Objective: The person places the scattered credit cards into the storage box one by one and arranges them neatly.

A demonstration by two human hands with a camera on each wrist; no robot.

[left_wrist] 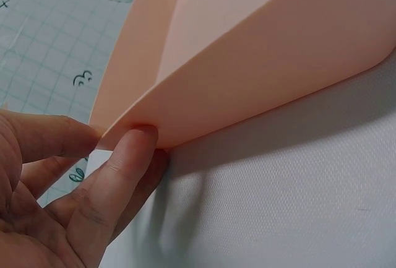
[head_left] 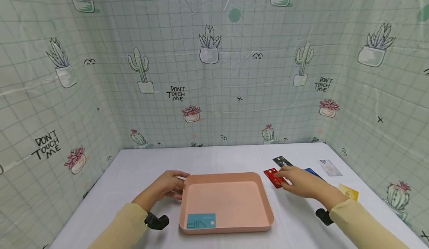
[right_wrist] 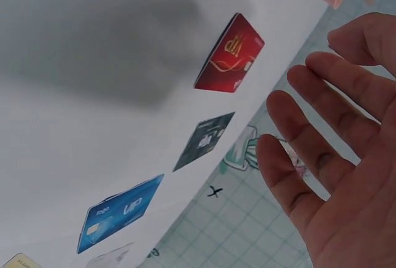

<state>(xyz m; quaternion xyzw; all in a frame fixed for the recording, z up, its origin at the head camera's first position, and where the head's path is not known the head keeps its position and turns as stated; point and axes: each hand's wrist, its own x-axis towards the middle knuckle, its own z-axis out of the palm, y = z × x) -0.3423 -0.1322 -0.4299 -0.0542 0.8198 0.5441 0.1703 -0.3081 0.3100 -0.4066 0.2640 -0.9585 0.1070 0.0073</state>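
Head view shows our left hand [head_left: 167,184] touching the pink tray [head_left: 228,200], and our nearer right hand [head_left: 298,181], empty, loose-fingered, above the red VIP card [head_left: 273,178], which slants lengthwise right of the tray.

One tray [head_left: 228,200], two hands [head_left: 167,185], two wristbands [head_left: 156,221] — six cards [head_left: 201,221] in sight, any stacked beneath hard to tell.
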